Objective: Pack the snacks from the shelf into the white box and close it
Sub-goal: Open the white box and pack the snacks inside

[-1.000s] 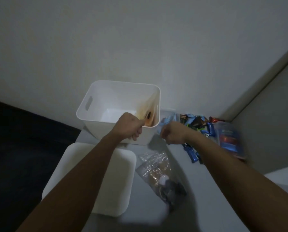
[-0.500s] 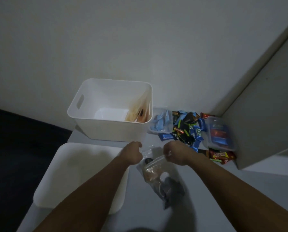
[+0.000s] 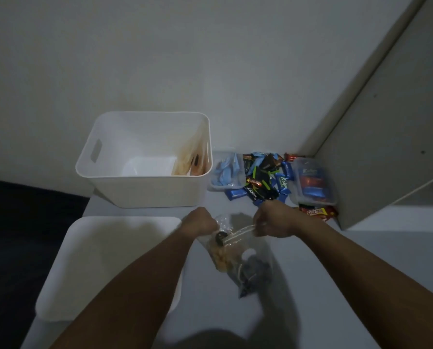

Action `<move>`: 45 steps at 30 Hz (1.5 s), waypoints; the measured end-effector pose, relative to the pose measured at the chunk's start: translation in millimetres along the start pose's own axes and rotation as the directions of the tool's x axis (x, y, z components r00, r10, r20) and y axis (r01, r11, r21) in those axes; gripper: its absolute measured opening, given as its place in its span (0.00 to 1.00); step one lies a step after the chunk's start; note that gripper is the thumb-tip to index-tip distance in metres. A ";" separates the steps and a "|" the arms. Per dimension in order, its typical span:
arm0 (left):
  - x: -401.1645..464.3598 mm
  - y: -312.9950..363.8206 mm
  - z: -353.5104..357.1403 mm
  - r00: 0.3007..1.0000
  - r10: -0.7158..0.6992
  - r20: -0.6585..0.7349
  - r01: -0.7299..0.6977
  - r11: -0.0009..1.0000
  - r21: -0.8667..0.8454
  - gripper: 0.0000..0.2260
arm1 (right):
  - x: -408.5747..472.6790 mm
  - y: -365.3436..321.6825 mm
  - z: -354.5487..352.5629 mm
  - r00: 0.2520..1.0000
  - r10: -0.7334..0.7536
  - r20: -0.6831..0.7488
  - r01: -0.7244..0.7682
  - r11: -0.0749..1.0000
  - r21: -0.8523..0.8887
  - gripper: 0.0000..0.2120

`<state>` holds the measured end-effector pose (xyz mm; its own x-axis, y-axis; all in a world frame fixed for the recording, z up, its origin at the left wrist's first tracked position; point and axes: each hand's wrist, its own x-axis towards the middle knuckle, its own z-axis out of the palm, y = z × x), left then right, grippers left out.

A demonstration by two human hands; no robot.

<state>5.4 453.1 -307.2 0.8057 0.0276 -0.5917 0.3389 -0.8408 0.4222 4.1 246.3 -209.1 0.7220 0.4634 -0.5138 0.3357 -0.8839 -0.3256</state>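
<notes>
The grey shelf top (image 3: 323, 285) runs across the lower part of the view, with a pale wall behind it. On its left side lies the flat white lid (image 3: 104, 268), partly under the left arm. Behind the lid stands the white box (image 3: 145, 190), open at the top, with a handle hole in its left wall. A brownish packet (image 3: 190, 165) leans inside against the right wall of the box.

Just right of the box is a small clear tub (image 3: 225, 175) with light blue packets in it. Next to that is a heap of snack bars (image 3: 265, 180) in blue, black and brown wrappers. Right of the heap sits another clear tub (image 3: 313, 182) with blue and red packs inside. A red and yellow bar (image 3: 317, 213) lies in front of it.

Near the front, between the 2 arms, is a clear zip bag (image 3: 240, 258) with brown and dark snacks inside. It sits in front of the box, not in it. The left hand (image 3: 201, 221) is curled tight on the bag's top left corner. The right hand (image 3: 273, 219) pinches the top right end of the bag's zip strip.
</notes>
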 end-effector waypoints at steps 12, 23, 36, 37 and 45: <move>-81.2 37.1 -104.2 0.983 0.082 0.164 -0.071 0.995 -0.072 0.03 | -24.6 -29.2 -101.7 0.993 0.119 0.022 -0.121 0.976 0.183 0.05; -149.2 42.5 -229.4 0.977 0.138 -0.165 -0.184 0.933 -0.310 0.09 | -58.1 -109.1 -203.8 0.920 0.061 -0.386 0.155 0.850 0.504 0.09; -97.2 12.7 -239.1 0.933 -0.060 -0.356 -0.161 0.813 -0.560 0.06 | 39.2 -161.7 -143.0 0.930 0.106 -0.353 0.164 0.738 0.654 0.09; -90.4 8.2 -234.6 0.932 -0.077 -0.354 -0.148 0.812 -0.565 0.07 | 46.3 -160.7 -135.6 0.936 0.118 -0.332 0.140 0.739 0.659 0.10; -35.6 -14.7 -188.1 0.950 -0.042 -0.311 -0.113 0.878 -0.465 0.08 | 80.5 -154.1 -98.1 0.880 0.310 -0.359 -0.076 0.840 0.537 0.13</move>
<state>63.2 566.1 -163.2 0.9016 0.2297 -0.3665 0.4325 -0.4897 0.7571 69.9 413.7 -122.5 0.9569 0.1118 -0.2680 -0.0982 -0.7440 -0.6610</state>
